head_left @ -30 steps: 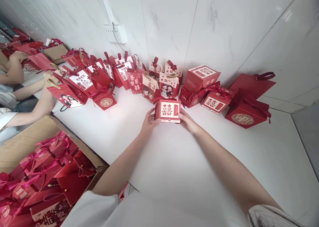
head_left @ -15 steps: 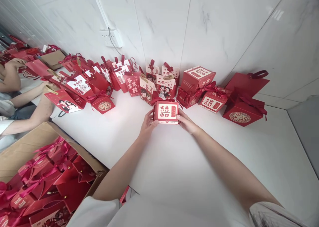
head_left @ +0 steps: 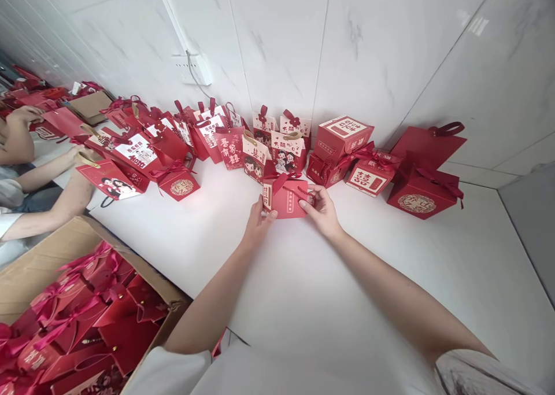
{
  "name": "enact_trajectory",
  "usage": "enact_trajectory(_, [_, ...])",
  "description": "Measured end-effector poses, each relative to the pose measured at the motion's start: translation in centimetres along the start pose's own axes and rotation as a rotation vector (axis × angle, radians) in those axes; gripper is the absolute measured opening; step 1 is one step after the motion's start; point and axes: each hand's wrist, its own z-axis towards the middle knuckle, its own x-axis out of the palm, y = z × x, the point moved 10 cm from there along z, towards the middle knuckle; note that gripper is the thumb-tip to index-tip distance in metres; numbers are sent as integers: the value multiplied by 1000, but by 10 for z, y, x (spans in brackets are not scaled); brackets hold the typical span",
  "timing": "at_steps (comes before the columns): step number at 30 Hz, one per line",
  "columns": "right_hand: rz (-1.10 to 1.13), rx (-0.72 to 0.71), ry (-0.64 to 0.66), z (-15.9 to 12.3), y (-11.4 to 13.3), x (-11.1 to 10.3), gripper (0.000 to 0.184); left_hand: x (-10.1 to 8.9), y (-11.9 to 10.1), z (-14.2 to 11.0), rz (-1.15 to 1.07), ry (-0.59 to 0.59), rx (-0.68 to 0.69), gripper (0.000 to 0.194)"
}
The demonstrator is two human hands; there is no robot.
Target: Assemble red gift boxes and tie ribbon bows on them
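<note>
Between my two hands is a small red gift box (head_left: 291, 205) with a ribbon bow and a twisted red cord on it. A plain red side with a lettered label faces me, and the white double-happiness panel shows at its left edge. My left hand (head_left: 259, 220) grips the left end, thumb on the front. My right hand (head_left: 321, 211) holds the right end, thumb on the near side and fingers behind. Just beyond it stand a white-and-red gift bag with cartoon figures (head_left: 287, 152) and a smaller bag (head_left: 254, 159).
Stacked red boxes (head_left: 342, 135) and a larger red box (head_left: 422, 195) stand along the tiled wall on the right. Several red bags (head_left: 141, 152) line the left side of the white table (head_left: 347, 302). A cardboard carton (head_left: 56, 242) of red boxes is at lower left. Co-workers' arms (head_left: 60, 204) reach in from the left.
The gift box has been turned in my hands: its double-happiness panel faced me before, and now a red side does. My right hand has shifted its hold on the right end.
</note>
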Motion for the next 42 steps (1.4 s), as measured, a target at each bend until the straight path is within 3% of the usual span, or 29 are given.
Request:
enact_trajectory(4, [88, 65, 93, -4, -5, 7, 49, 9, 5, -2, -201, 70, -131, 74])
enact_trajectory(8, [73, 111, 101, -4, -15, 9, 54, 16, 8, -3, -420, 81, -188, 71])
enact_trajectory(12, [192, 154, 263, -5, -19, 28, 70, 25, 6, -2, -476, 132, -157, 68])
enact_trajectory(17, [338, 260, 387, -6, -29, 32, 81, 32, -1, -2, -436, 197, -148, 64])
enact_trajectory(30, [366, 318, 365, 0, -44, 25, 80, 26, -12, -2, -360, 185, -98, 69])
enact_trajectory(42, [324, 329, 376, -2, -38, 25, 81, 26, -12, -1, -321, 182, -77, 71])
